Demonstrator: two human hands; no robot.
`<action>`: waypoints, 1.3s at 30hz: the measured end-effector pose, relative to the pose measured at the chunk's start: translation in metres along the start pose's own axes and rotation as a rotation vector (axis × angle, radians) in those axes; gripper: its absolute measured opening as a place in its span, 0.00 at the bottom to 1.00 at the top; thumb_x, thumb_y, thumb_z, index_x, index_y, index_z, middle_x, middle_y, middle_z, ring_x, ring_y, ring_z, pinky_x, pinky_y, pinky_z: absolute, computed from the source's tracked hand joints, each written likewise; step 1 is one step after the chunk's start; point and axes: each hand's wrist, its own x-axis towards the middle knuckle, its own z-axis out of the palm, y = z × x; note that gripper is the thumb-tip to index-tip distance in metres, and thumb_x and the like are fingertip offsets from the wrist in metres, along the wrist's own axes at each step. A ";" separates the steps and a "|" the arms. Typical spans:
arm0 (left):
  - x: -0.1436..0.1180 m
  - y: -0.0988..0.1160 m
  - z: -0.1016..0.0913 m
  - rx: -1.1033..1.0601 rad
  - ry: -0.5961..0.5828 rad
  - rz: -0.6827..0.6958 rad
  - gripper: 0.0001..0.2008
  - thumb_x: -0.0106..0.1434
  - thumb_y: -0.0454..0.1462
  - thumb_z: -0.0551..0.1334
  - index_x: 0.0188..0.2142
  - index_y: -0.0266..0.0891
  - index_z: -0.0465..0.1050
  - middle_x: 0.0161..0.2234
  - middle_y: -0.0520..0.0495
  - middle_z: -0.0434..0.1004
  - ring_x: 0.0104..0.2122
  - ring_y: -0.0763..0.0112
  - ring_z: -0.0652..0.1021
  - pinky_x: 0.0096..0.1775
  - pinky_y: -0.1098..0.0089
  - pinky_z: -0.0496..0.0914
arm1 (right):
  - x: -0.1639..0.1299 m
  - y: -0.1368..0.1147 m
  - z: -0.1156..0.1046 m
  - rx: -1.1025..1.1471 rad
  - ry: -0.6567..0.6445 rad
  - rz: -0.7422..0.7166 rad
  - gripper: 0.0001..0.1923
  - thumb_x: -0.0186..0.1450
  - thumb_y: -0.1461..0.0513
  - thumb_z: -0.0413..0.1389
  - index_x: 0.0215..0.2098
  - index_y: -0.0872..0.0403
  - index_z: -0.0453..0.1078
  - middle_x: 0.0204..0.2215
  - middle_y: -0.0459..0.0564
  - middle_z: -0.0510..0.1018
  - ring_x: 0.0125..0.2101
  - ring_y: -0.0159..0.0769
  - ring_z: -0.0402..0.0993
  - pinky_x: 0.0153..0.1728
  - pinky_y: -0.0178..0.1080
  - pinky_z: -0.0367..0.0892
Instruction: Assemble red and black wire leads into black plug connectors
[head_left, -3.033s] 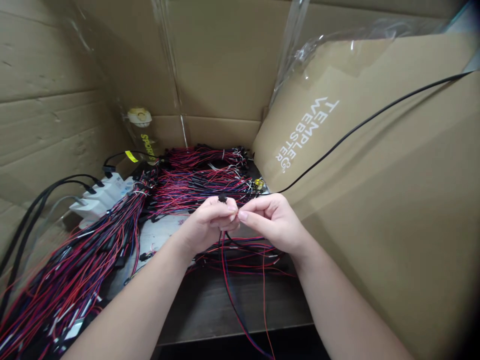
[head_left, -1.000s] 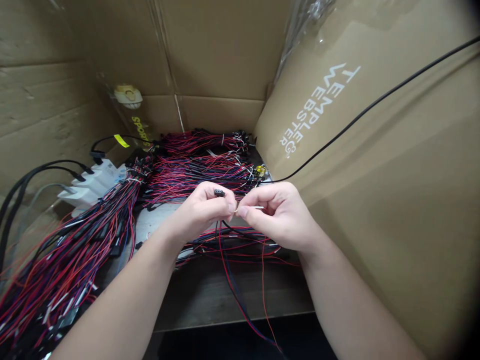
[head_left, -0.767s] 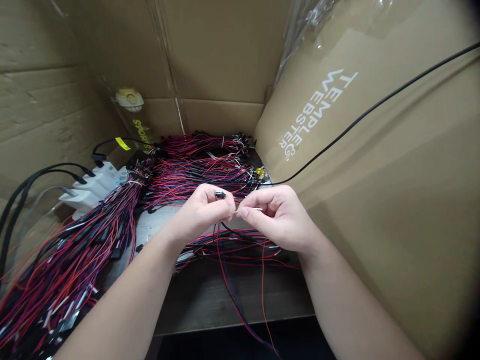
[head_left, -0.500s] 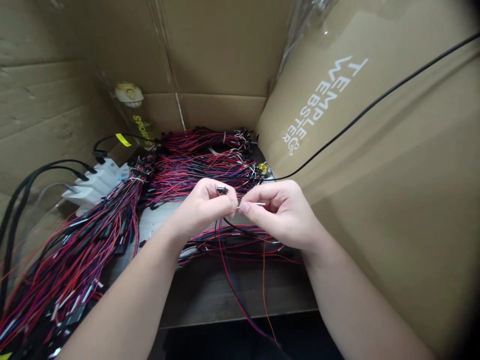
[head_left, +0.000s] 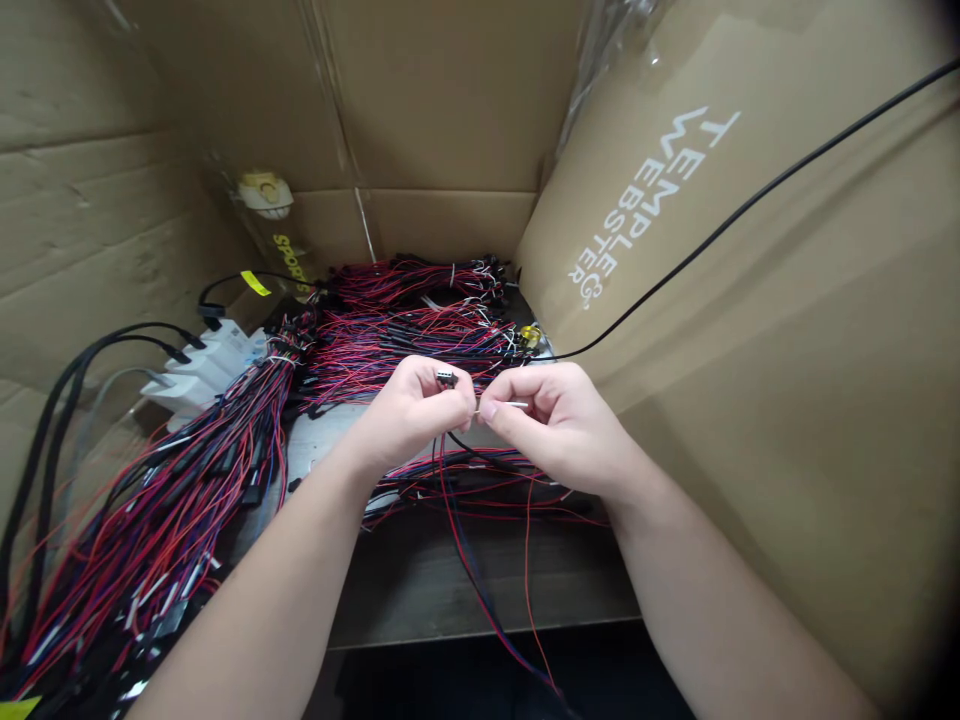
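Observation:
My left hand [head_left: 431, 405] is closed around a wire harness, whose small black connector [head_left: 447, 379] pokes out above the thumb. Red, blue and black wires [head_left: 456, 540] hang from beneath that hand and run down past the table edge. Fingertip to fingertip with it, my right hand [head_left: 551, 420] pinches a thin white strip [head_left: 517, 404], perhaps a tie; its other end reaches toward the left fingers. A single orange wire [head_left: 527, 570] dangles below the right hand. What lies inside the left fist is mostly hidden.
Bundled wire harnesses [head_left: 405, 340] lie behind my hands, and a larger bundle [head_left: 195, 460] spreads at the left. A white power strip [head_left: 206, 370] with black cables and a yellow-capped bottle [head_left: 264, 195] stand there. Cardboard walls [head_left: 450, 100] enclose the table; a black cable [head_left: 720, 235] crosses at right.
The view has shifted slightly, so the surroundings sit a little further right. Both hands keep nearly the same pose and hold the same things.

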 end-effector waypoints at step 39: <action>0.001 -0.002 0.002 -0.246 0.102 0.181 0.13 0.54 0.34 0.66 0.17 0.37 0.66 0.11 0.54 0.56 0.18 0.76 0.60 0.25 0.70 0.53 | -0.002 -0.012 -0.002 0.045 0.048 -0.083 0.06 0.66 0.65 0.58 0.32 0.61 0.73 0.21 0.42 0.68 0.20 0.25 0.60 0.20 0.29 0.55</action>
